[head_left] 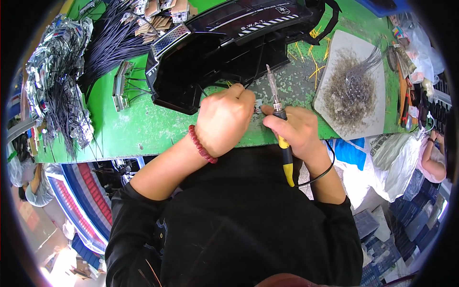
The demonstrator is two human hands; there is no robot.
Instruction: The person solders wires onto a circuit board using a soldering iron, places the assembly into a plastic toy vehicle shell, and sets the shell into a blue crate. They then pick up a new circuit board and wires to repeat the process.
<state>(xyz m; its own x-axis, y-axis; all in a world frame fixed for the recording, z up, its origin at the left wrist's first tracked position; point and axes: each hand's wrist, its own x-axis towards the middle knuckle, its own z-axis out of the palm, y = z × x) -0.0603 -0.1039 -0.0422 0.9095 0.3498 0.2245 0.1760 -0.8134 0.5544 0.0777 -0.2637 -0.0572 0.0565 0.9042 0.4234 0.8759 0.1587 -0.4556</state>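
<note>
My right hand [300, 128] is wrapped round a soldering iron [287, 165] with a yellow and black handle, its metal tip pointing up and away from me. My left hand [225, 115] is closed in a pinch at the near edge of a black plastic toy vehicle shell [191, 76]; what its fingers hold is hidden. A small pale piece [258, 106] shows between the two hands, too little of it visible to name. The shell lies with its hollow side toward me, and thin black wires run near my left fingers.
Dark wires [112, 45] with small boards are heaped at the far left, beside foil-wrapped parts [60, 76]. A light strip part [123, 86] lies left of the shell. Yellow wires [315, 71] are scattered before a grey board [330, 103] bearing dark residue. Other people sit at both sides.
</note>
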